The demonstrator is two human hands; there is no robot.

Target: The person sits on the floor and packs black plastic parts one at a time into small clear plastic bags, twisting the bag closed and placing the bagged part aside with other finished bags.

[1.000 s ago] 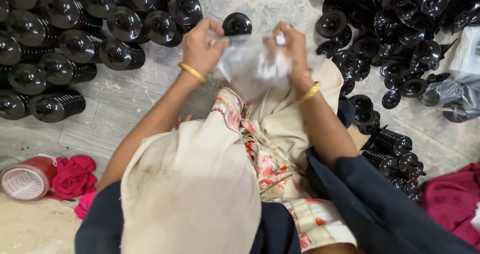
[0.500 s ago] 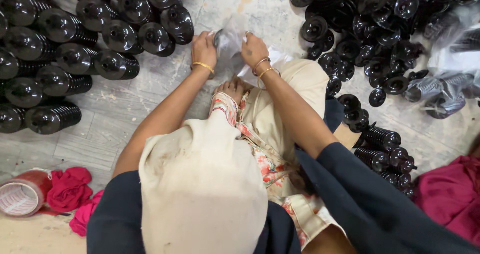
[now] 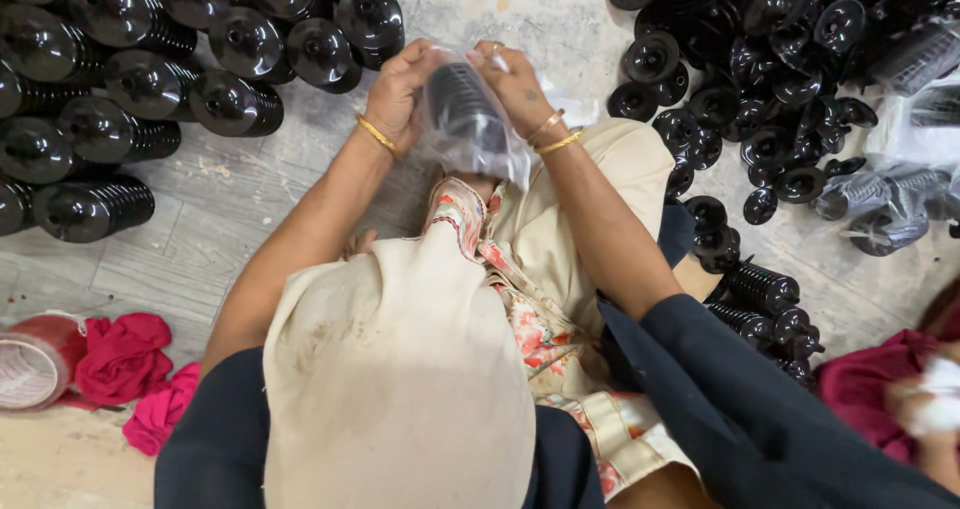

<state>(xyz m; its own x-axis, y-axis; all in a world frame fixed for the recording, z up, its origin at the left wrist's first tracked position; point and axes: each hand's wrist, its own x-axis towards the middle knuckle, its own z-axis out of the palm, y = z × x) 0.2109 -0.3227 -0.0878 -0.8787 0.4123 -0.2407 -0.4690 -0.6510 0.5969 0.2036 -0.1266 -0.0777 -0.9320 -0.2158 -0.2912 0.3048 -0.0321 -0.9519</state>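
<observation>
A clear plastic bag (image 3: 478,141) with a black ribbed part (image 3: 462,101) inside it is held up over my lap. My left hand (image 3: 396,93) grips the bag's left side near the top. My right hand (image 3: 516,81) pinches the bag's top right edge. Both wrists wear gold bangles. Beneath the hands lie my cream and floral trousers (image 3: 540,299) and a beige cloth (image 3: 400,369).
Rows of black ribbed parts (image 3: 150,79) lie on their sides on the grey floor at the left. A loose heap of black parts (image 3: 760,59) and some bagged ones (image 3: 890,209) fill the right. A red tape roll (image 3: 35,361) and pink cloth (image 3: 125,364) sit bottom left. Another person's hand (image 3: 930,409) shows at right.
A black ribbed part now sits inside the bag. Both hands have come together and raised the bag upright; a second ago they held it spread wide and flat.
</observation>
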